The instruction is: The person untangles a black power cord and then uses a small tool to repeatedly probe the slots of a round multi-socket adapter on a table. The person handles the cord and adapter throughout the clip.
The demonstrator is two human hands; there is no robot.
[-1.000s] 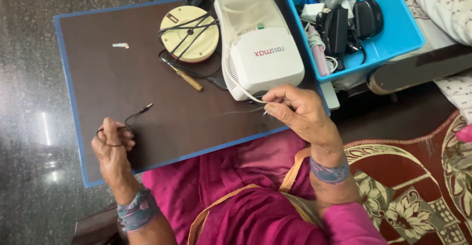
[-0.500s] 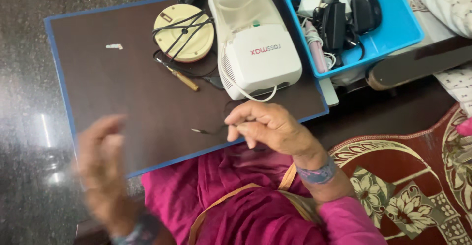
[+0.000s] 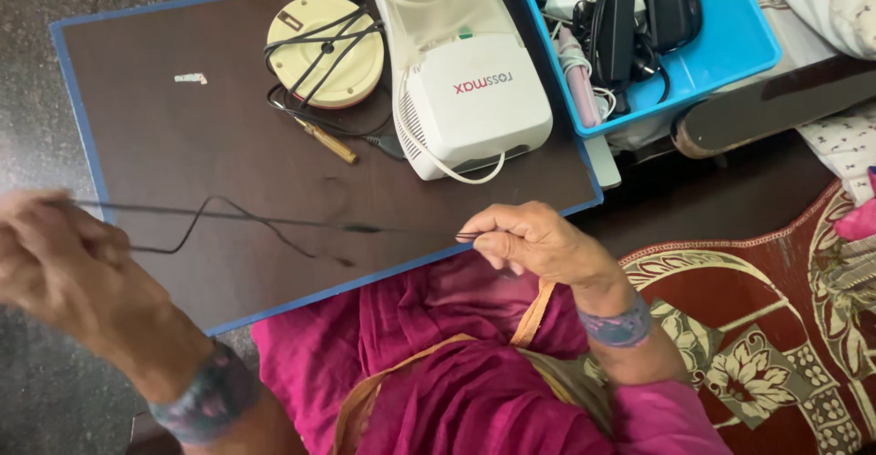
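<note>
Item: thin black cord (image 3: pixel 265 222), stretched above the dark surface (image 3: pixel 182 145) between our two hands. Right hand (image 3: pixel 534 240): fingers pinched shut on one end. Left hand (image 3: pixel 55 254): blurred, fingers closed around the other end. Handling, in our judgement: keep tension even, pull level, clear of the white machine (image 3: pixel 465 81).

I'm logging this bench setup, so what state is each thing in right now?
Thin black cord: stretched between both hands above the table.
Left hand: closed on one cord end, blurred.
Right hand: pinching the other end.
White machine: lid shut, tube looped at front.
Round cream disc: flat, wrapped with black cable.
Blue bin: open, full of gadgets.
</note>
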